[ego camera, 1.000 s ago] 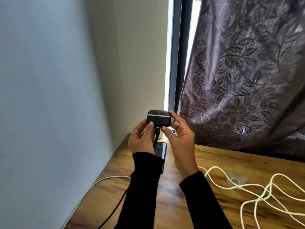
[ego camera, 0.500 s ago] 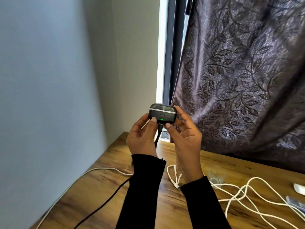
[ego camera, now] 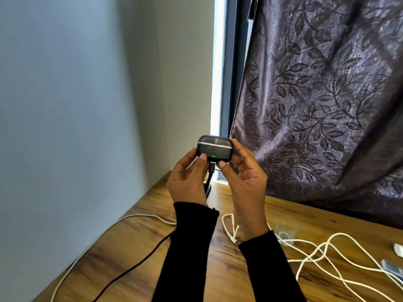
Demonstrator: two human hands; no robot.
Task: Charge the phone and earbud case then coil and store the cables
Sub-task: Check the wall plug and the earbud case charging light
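Nearest us: black sleeves, wooden table. Black cable and white cable ran across it at left; tangle of white cables and clear glass sat at right. Above table, our left hand and right hand pinched black earbud case between thumbs and fingers, green light lit, black cable plugged underneath. Phone edge lay behind left hand. Leaf-patterned curtain hung beyond.

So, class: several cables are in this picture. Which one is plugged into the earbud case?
The black cable, running up between the hands into the earbud case. The white cables lie loose on the table.
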